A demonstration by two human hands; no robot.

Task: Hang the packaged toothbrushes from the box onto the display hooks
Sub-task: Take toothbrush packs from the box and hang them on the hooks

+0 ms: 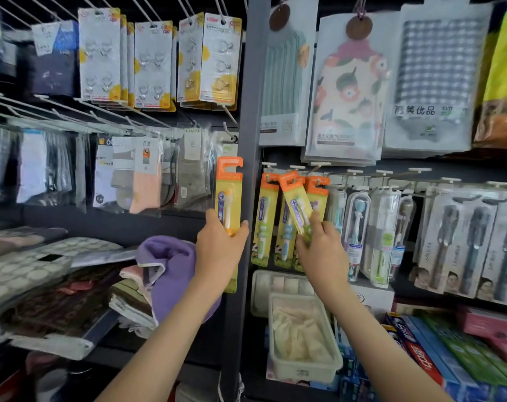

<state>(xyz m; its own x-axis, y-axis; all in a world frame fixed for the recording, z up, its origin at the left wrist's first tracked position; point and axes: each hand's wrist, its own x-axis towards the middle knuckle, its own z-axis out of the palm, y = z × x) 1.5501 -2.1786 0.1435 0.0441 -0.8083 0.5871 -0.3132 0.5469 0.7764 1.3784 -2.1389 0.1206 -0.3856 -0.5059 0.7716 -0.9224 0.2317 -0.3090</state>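
My left hand (219, 250) grips an upright yellow-and-orange packaged toothbrush (229, 192) by its lower half, in front of the grey shelf post (250, 111). My right hand (321, 248) pinches the bottom of a second, tilted toothbrush pack (295, 203), whose orange top sits at the display hooks (292, 169). Two like packs (265, 219) hang there, one on each side of the tilted pack. The box is not in view.
Clear-cased toothbrushes (359, 227) and grey brush packs (461, 245) hang to the right. Socks (147, 175) hang left of the post, folded towels (168, 265) below them. A white bin (304, 369) and toothpaste boxes (437, 349) sit on the lower shelf.
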